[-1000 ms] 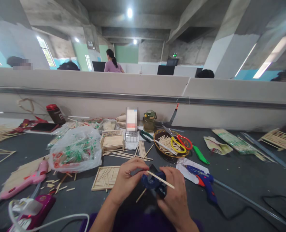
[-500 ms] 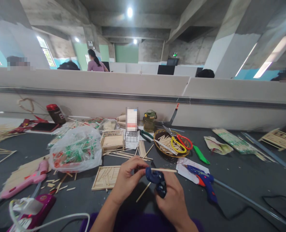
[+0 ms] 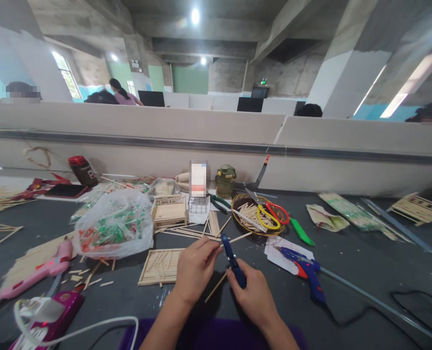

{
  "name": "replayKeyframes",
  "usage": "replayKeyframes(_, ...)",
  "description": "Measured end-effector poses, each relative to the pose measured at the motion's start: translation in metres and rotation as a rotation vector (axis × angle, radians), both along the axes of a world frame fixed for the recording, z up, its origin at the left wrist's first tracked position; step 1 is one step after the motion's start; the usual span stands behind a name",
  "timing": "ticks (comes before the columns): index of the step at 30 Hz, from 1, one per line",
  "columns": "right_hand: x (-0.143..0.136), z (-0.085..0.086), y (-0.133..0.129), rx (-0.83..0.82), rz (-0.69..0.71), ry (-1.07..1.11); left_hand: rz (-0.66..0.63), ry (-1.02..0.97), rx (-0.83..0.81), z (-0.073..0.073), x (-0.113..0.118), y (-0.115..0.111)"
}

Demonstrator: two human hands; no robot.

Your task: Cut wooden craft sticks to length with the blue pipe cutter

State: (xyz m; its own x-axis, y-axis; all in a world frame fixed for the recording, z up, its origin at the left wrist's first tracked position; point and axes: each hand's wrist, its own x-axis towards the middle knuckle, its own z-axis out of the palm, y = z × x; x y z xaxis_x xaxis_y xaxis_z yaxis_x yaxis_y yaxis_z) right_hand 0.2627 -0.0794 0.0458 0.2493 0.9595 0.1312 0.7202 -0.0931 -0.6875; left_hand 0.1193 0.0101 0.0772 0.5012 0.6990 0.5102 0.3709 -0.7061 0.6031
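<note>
In the head view, the left hand (image 3: 196, 266) pinches a thin wooden stick (image 3: 242, 236) near one end, and the right hand (image 3: 255, 291) grips a dark blue tool (image 3: 229, 250); the hands are close but apart. The stick is above the surface (image 3: 351, 282), crossing the tool's head. It looks light, stiff and snappable, best pinched close to the tool. A round basket (image 3: 238, 224) contains short sticks (image 3: 248, 214); a clear plastic bag (image 3: 139, 245) holds red and green pieces.

At lower left, a pink glue gun (image 3: 53, 267); at lower right, a blue glue gun (image 3: 311, 274) with a red trigger. Near centre right, scissors (image 3: 272, 216) with one yellow and one red handle.
</note>
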Motion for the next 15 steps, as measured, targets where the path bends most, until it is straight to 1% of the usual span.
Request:
replayKeyframes(8, 0.001, -0.005, 0.009, -0.022, 0.015, 0.056, 0.046, 0.072, -0.007, -0.008, 0.001, 0.007)
replayKeyframes(15, 0.001, -0.005, 0.011, -0.002, 0.043, 0.091, 0.063, 0.081, -0.019, -0.013, 0.001, 0.009)
